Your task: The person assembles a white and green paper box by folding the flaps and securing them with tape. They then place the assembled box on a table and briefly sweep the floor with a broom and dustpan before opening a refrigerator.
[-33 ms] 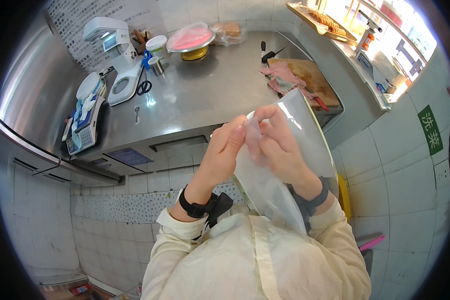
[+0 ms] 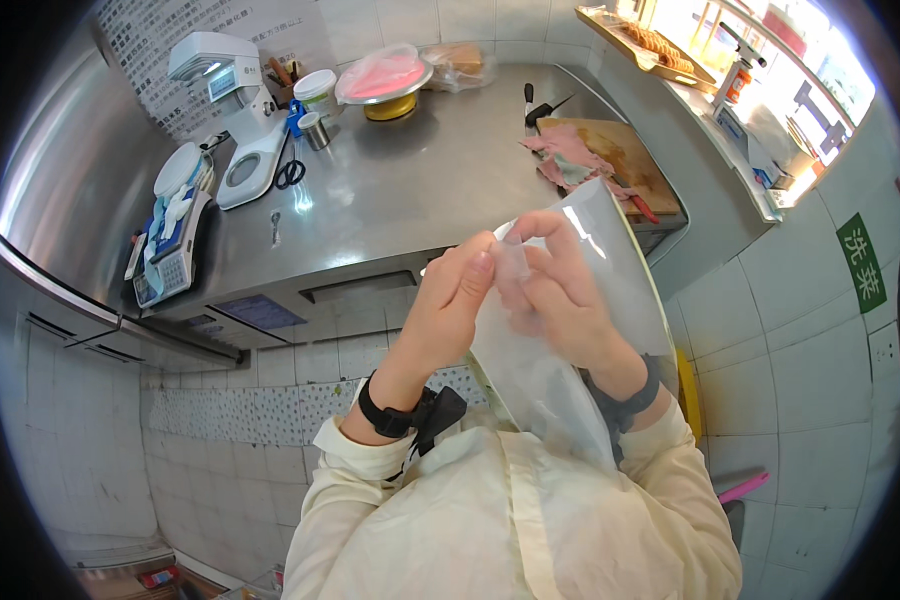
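In front of my chest, just off the counter's near edge, both hands meet at a large sheet of clear plastic (image 2: 618,250) with a thin yellowish edge. It drapes down past my right wrist; whether it is a bag or a single layer I cannot tell. My left hand (image 2: 452,300) is closed, thumb and fingers pinching a bunched bit of the plastic. Beside it, my right hand (image 2: 578,315) has curled fingers gripping the same spot. The plastic partly veils the right fingers.
On the steel counter (image 2: 390,190) are a white mixer-like machine (image 2: 235,120), a scale (image 2: 175,250), scissors (image 2: 290,175) and a turntable with a pink-covered plate (image 2: 382,85). At right lie a cutting board (image 2: 660,190), a pink cloth (image 2: 568,150) and a red-handled knife (image 2: 644,208).
My fingertips have shifted very slightly to the right, and the pinched fold of plastic looks a little different. The rest holds still.
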